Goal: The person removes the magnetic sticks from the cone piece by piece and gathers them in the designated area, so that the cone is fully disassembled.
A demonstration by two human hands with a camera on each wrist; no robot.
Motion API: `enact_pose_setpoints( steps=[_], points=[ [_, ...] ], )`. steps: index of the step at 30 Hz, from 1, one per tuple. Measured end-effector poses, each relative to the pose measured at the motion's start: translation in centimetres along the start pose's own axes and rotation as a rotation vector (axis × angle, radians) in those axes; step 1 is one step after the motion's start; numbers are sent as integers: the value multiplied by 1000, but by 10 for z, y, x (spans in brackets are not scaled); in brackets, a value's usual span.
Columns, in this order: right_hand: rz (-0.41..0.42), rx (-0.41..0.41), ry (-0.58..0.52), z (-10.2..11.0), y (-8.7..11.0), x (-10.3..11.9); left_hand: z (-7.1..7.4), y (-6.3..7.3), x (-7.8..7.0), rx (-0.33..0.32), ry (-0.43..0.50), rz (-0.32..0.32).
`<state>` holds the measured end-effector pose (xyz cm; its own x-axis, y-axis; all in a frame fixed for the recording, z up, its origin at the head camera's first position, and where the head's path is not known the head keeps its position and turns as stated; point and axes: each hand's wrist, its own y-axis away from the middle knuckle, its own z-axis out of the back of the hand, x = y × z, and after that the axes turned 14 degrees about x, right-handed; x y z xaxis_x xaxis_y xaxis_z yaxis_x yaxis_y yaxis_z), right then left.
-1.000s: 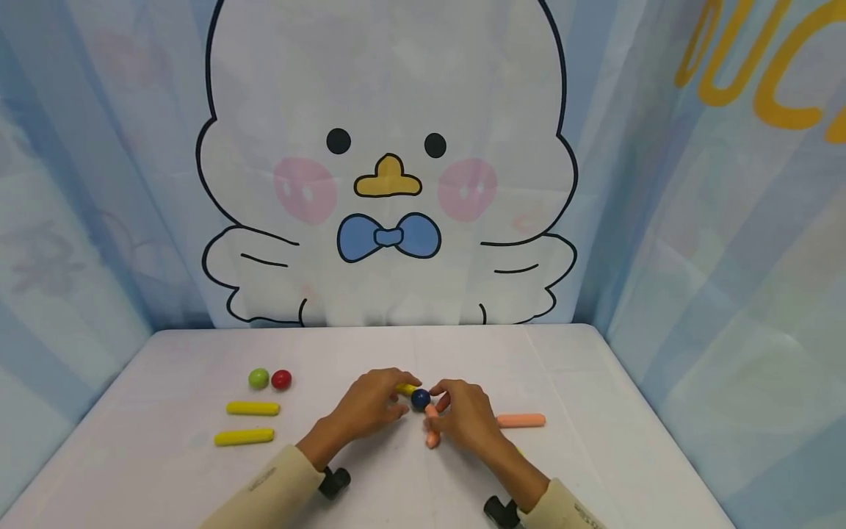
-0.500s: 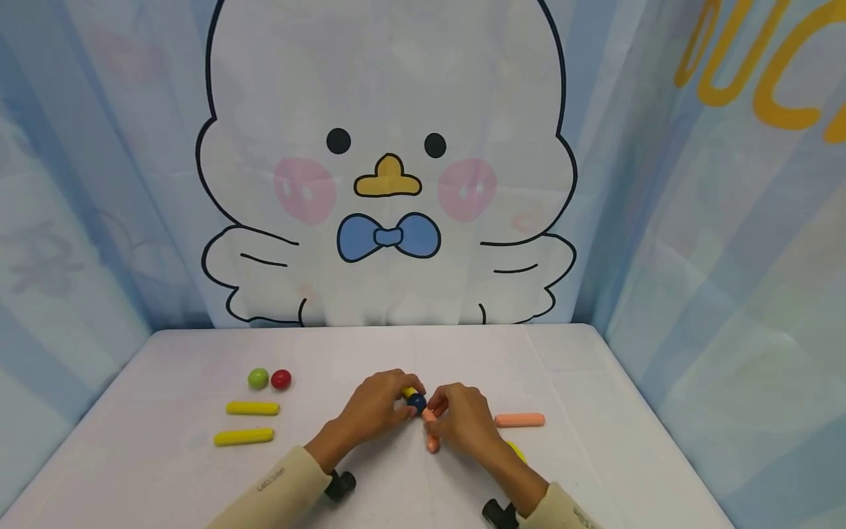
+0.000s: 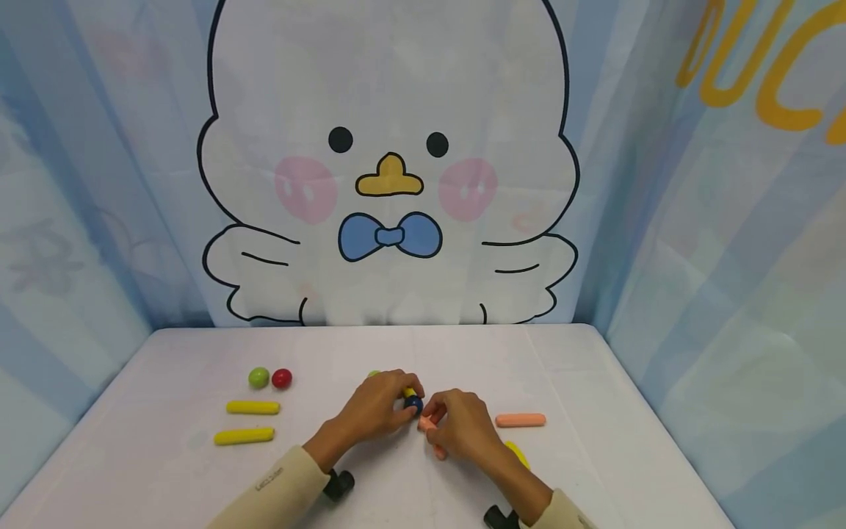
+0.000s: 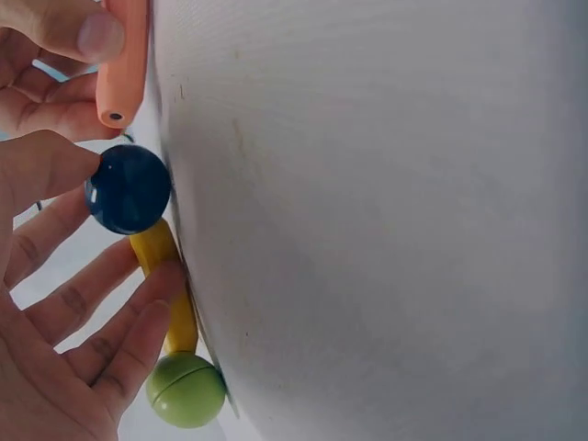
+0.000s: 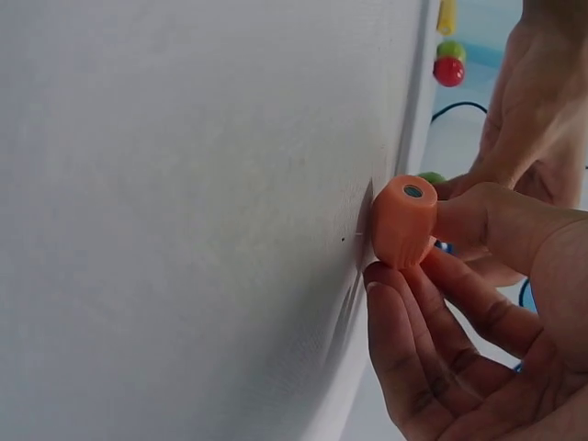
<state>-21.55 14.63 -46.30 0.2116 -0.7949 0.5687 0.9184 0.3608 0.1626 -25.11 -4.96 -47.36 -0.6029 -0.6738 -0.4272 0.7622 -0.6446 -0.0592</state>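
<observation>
My left hand (image 3: 377,402) holds a dark blue ball (image 4: 129,188) between thumb and fingers. A yellow stick (image 4: 181,308) meets the ball, and a green ball (image 4: 186,390) sits at the stick's other end, mostly hidden by the hand in the head view. Pinched in my right hand (image 3: 463,422) is an orange stick (image 5: 404,220) with a small dark metallic spot in its end face. In the left wrist view, the orange stick's end is close to the blue ball, with a narrow gap between them.
On the left of the white table (image 3: 158,470) lie two yellow sticks (image 3: 253,408), with a green ball (image 3: 258,378) and a red ball (image 3: 281,378) behind them. Another orange stick (image 3: 521,420) lies right of my hands. A yellow piece (image 3: 518,454) shows partly behind my right forearm.
The blue ball has shifted slightly left and nearer, under my left thumb. The orange stick has turned and come a little nearer with my right hand. A green edge now shows behind my left hand.
</observation>
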Motion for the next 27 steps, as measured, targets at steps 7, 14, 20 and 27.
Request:
enact_pose_setpoints(
  steps=[7, 14, 20, 27],
  points=[
    [-24, -3, -12, 1, 6, 2, 0, 1, -1, -1, 6, 13],
    [-16, -26, -40, 4, 13, 1, -1, 2, 0, -17, 12, 12],
    [-14, -63, -51, 6, 19, -1, -2, 2, 1, -14, 15, 1],
    [-14, -73, -83, 12, 26, -3, -2, 2, 0, -6, -2, 11]
  ],
)
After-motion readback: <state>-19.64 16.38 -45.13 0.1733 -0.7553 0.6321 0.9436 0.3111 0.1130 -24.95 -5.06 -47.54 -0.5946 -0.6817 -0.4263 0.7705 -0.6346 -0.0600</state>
